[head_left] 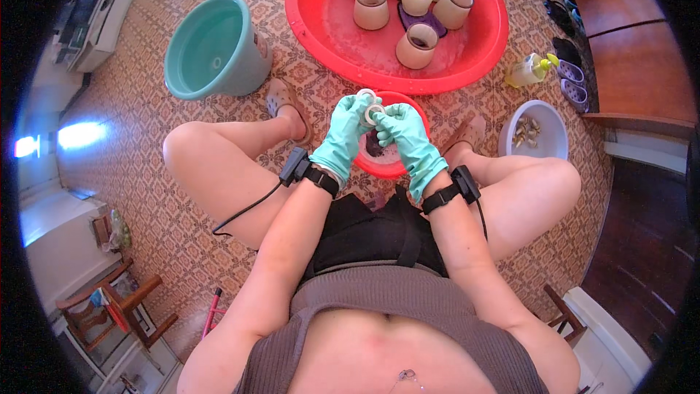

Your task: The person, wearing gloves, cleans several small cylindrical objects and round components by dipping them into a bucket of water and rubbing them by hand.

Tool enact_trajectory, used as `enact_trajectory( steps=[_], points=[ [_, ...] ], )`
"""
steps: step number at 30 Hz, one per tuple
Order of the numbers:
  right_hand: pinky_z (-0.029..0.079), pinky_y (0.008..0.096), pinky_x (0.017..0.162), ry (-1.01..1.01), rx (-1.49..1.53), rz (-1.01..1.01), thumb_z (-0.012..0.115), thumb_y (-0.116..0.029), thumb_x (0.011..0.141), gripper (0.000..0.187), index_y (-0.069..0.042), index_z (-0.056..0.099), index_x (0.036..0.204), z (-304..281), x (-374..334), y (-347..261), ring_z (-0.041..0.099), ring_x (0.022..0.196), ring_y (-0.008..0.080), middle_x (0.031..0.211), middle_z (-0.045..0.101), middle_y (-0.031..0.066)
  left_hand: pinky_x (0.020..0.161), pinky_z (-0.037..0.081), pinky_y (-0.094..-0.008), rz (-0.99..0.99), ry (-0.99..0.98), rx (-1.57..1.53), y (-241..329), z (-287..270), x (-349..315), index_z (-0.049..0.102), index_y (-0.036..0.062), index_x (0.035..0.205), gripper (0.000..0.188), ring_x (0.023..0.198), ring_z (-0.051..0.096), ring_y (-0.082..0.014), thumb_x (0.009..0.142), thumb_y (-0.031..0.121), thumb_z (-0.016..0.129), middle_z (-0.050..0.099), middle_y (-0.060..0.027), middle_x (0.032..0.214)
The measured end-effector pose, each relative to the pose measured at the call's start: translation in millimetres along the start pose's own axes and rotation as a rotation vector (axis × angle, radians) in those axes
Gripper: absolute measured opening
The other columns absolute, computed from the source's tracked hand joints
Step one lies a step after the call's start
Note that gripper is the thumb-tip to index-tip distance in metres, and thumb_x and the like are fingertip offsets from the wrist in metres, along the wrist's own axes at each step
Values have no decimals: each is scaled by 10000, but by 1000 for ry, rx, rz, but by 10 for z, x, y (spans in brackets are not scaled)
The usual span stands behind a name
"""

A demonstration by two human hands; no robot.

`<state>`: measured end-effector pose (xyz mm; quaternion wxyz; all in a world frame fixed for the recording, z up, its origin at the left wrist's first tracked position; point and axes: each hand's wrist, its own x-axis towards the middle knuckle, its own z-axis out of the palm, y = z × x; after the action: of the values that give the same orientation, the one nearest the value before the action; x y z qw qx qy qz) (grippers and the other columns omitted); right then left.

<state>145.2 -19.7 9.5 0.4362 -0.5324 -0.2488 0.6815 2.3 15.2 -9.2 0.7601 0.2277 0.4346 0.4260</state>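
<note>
My left hand [345, 130], in a mint rubber glove, has its fingers closed around a small white ring [367, 94]. A second white ring [374, 114] lies just below it, pinched in the gloved fingers of my right hand [405, 134]. The two hands almost meet over a small red bowl [418, 104]. Something dark [375, 147] lies in whitish, sudsy water inside that bowl, partly hidden by the gloves. Whether the two rings are joined, I cannot tell.
Beyond the hands stands a large red basin [310, 29] with several beige lampshades [417, 47]. A teal bucket [251, 66] is at the left. On the right are a yellow pump bottle [526, 71] and a white bowl [560, 138] with small gold-coloured pieces [526, 131].
</note>
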Motion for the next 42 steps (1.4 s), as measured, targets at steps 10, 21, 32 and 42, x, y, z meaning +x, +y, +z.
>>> enact_trajectory(
  steps=[10, 21, 32, 42],
  points=[
    [459, 206, 482, -117, 79, 17, 649, -222, 889, 171, -56, 609, 891, -60, 20, -47, 546, 503, 73, 669, 611, 1, 675, 541, -266, -4, -44, 143, 125, 63, -43, 536, 55, 1028, 205, 777, 622, -124, 906, 200, 614, 647, -79, 952],
    [411, 404, 1018, 128, -1122, -11, 800, -265, 640, 800, -108, 438, 1336, -280, 534, 994, 439, 1233, 430, 1380, 360, 299, 617, 539, -244, 51, 236, 201, -19, -211, 100, 539, 79, 1009, 223, 778, 618, -104, 905, 255, 628, 655, -50, 936],
    [495, 328, 754, -38, -658, 139, 622, -167, 836, 282, -8, 620, 1069, -681, 658, 1076, 630, 848, 215, 903, 659, 72, 562, 500, -221, 115, 274, 286, -154, -259, 220, 551, 69, 927, 225, 655, 572, -77, 880, 256, 666, 629, -13, 821],
    [483, 404, 774, 302, -807, -496, 658, -180, 797, 316, -2, 574, 1044, 35, 25, 273, 615, 903, 343, 982, 624, 215, 530, 456, -225, -67, 85, 138, -589, -257, 228, 590, 47, 1011, 158, 613, 568, -94, 948, 187, 551, 629, -7, 795]
  ],
)
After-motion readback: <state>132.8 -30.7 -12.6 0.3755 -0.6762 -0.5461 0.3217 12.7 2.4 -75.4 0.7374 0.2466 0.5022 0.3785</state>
